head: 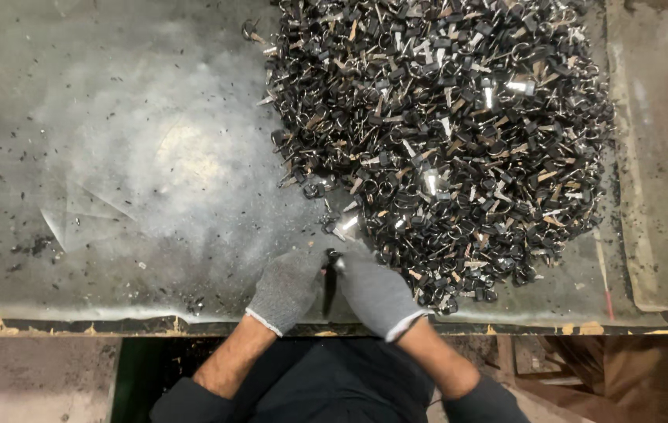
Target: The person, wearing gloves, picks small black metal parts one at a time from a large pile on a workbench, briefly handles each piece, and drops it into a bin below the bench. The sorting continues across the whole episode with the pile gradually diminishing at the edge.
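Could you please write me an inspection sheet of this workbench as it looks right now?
Surface: worn grey metal-topped bench, scuffed, dusted pale at its middle, strewn with dark flecks.
Job's things: one small black strap piece with a metal ring, held between both hands at the near edge.
Clutter: large heap of black strap pieces with metal rings and tan tabs, on the bench's right half; a few strays lie beside it.
Grippers: left hand and right hand, both in grey knit gloves, closed on the strap piece.
Cables: nothing seen.
Surroundings: brownish board along the right; dim floor below the bench edge.
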